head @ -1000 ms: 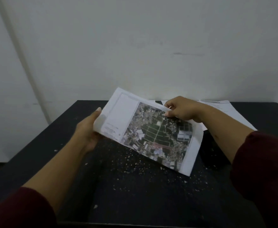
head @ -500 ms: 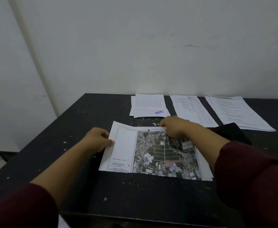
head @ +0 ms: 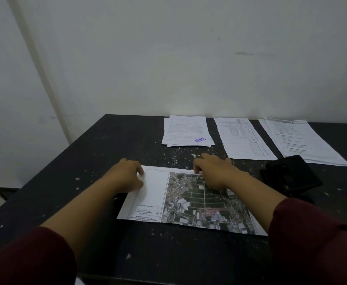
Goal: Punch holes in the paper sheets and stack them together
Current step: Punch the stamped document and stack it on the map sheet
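Where both hands' fingers (head: 199, 164) curl over the map sheet (head: 189, 202), grip stays hidden — indeterminate.

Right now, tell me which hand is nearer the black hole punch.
Right. The right hand rests on the map sheet's top edge, just left of the hole punch; the left hand sits at the sheet's far left corner.

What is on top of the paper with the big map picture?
Two bare hands rest on the white aerial-map sheet: the left hand at its left edge, the right hand at its far edge. They hide part of the map. Whatever lies beneath the sheet cannot be seen.
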